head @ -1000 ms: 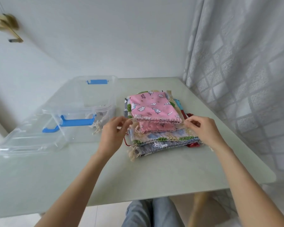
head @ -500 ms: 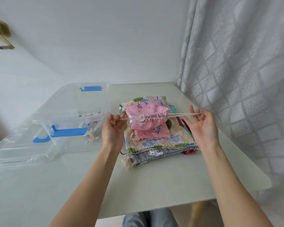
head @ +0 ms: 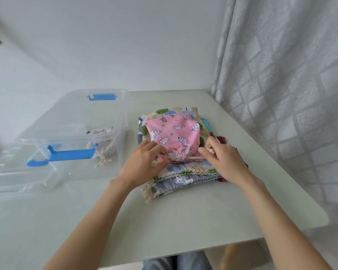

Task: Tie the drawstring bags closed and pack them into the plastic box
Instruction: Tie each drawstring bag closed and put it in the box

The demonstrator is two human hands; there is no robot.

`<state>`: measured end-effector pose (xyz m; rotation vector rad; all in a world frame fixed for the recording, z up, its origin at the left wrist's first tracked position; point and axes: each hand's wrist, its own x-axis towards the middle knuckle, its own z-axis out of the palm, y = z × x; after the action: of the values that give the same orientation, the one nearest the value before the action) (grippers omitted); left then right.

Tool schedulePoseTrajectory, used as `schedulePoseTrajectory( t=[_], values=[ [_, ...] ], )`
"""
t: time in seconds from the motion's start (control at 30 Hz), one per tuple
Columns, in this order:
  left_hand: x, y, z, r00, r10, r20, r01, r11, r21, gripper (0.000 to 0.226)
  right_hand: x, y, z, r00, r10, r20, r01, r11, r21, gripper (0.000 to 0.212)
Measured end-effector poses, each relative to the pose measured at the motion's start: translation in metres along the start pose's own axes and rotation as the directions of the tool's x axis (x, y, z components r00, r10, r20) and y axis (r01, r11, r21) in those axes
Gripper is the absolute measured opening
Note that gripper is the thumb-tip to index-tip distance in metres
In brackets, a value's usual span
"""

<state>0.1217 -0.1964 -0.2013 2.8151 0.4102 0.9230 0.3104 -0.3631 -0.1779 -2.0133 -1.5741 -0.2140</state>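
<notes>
Pink bag (head: 174,133) atop the bag stack (head: 183,176) on the counter (head: 183,217) — mouth cinched. My left hand (head: 142,162) and right hand (head: 222,160) each pinch its drawstring (head: 195,157). Box (head: 76,133) left of stack — open.

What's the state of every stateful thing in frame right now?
Pink unicorn-print drawstring bag: mouth cinched shut, lying on top of the stack.
Cream drawstring cord: pulled out to both sides, no knot visible.
Stack of printed fabric bags: flat, mouths not gathered.
Clear plastic box with blue latches: open, one bag inside.
Clear lid: off, lying beside the box.
Left hand: pinching cord.
Right hand: pinching cord.
</notes>
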Motion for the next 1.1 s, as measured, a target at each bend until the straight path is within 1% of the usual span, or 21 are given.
schedulePoseTrajectory(
  t=[0.07, 0.13, 0.17, 0.23, 0.27, 0.33, 0.4, 0.47, 0.5, 0.6, 0.63, 0.67, 0.73, 0.77, 0.83, 0.9, 0.97, 1.03, 1.1],
  values=[
    [0.0, -0.001, 0.0, 0.997, 0.033, -0.07, -0.031, 0.999, 0.02, 0.021, -0.003, 0.0, 0.006, 0.999, -0.044, -0.002, 0.043, 0.998, -0.042, 0.029],
    [0.0, 0.0, -0.003, 0.994, 0.031, -0.108, -0.03, 1.0, 0.009, 0.011, -0.005, 0.0, 0.011, 0.997, -0.061, -0.051, 0.061, 0.998, 0.001, 0.024],
    [0.001, 0.0, -0.004, 0.992, 0.017, -0.122, -0.017, 1.0, 0.006, 0.008, -0.006, 0.001, 0.012, 0.996, -0.048, -0.077, 0.052, 0.997, 0.051, 0.023],
    [0.001, 0.002, -0.004, 0.987, -0.06, -0.148, 0.059, 0.998, -0.011, 0.005, -0.005, 0.004, 0.014, 0.995, -0.006, -0.097, 0.022, 0.988, 0.156, 0.021],
    [0.001, 0.003, -0.002, 0.982, -0.113, -0.148, 0.11, 0.994, -0.029, 0.005, -0.006, 0.006, 0.015, 0.995, 0.005, -0.102, 0.013, 0.985, 0.169, 0.02],
    [-0.001, 0.006, 0.002, 0.975, -0.183, -0.124, 0.177, 0.982, -0.062, 0.005, -0.008, 0.007, 0.018, 0.995, 0.016, -0.096, 0.001, 0.986, 0.168, 0.019],
    [-0.003, 0.006, 0.002, 0.972, -0.218, -0.087, 0.204, 0.968, -0.145, 0.003, -0.007, 0.007, 0.015, 0.996, 0.07, -0.06, -0.05, 0.957, 0.286, 0.013],
    [-0.005, 0.005, -0.005, 0.96, -0.279, -0.038, 0.256, 0.921, -0.293, 0.011, -0.001, 0.006, 0.004, 0.993, 0.108, -0.048, -0.081, 0.918, 0.388, 0.006],
    [-0.005, 0.005, -0.008, 0.948, -0.317, -0.025, 0.285, 0.883, -0.373, 0.016, 0.003, 0.005, -0.002, 0.992, 0.115, -0.056, -0.083, 0.908, 0.411, 0.009],
    [0.002, 0.009, -0.023, 0.892, -0.449, -0.054, 0.332, 0.731, -0.596, 0.033, 0.019, -0.01, -0.016, 0.991, 0.131, -0.033, -0.099, 0.867, 0.488, 0.024],
    [0.007, 0.012, -0.028, 0.881, -0.469, -0.058, 0.325, 0.69, -0.647, 0.035, 0.026, -0.018, -0.017, 0.994, 0.107, -0.025, -0.08, 0.863, 0.498, 0.025],
    [0.014, 0.014, -0.032, 0.883, -0.465, -0.062, 0.307, 0.673, -0.672, 0.034, 0.034, -0.027, -0.018, 0.997, 0.079, -0.014, -0.062, 0.863, 0.502, 0.024],
    [0.029, 0.018, -0.039, 0.903, -0.426, -0.059, 0.27, 0.669, -0.692, 0.029, 0.051, -0.043, -0.015, 0.999, 0.04, 0.036, -0.053, 0.845, 0.531, 0.019],
    [0.037, 0.02, -0.042, 0.908, -0.418, -0.042, 0.264, 0.646, -0.716, 0.029, 0.058, -0.049, -0.011, 0.996, 0.044, 0.074, -0.078, 0.828, 0.555, 0.016],
    [0.05, 0.021, -0.046, 0.906, -0.422, -0.011, 0.274, 0.606, -0.747, 0.03, 0.07, -0.054, -0.001, 0.984, 0.107, 0.141, -0.171, 0.773, 0.61, 0.015],
    [0.058, 0.018, -0.045, 0.897, -0.443, -0.016, 0.286, 0.605, -0.743, 0.033, 0.073, -0.054, 0.01, 0.968, 0.17, 0.185, -0.251, 0.693, 0.676, 0.013],
    [0.06, 0.015, -0.043, 0.897, -0.441, -0.016, 0.282, 0.601, -0.748, 0.031, 0.071, -0.054, 0.018, 0.962, 0.184, 0.203, -0.274, 0.605, 0.748, 0.008],
    [0.061, 0.014, -0.04, 0.904, -0.427, -0.023, 0.269, 0.609, -0.746, 0.028, 0.07, -0.055, 0.02, 0.956, 0.188, 0.225, -0.292, 0.533, 0.794, 0.009],
    [0.062, 0.013, -0.039, 0.907, -0.42, -0.019, 0.256, 0.588, -0.768, 0.025, 0.068, -0.057, 0.019, 0.949, 0.178, 0.259, -0.314, 0.476, 0.822, 0.012]
  ],
)
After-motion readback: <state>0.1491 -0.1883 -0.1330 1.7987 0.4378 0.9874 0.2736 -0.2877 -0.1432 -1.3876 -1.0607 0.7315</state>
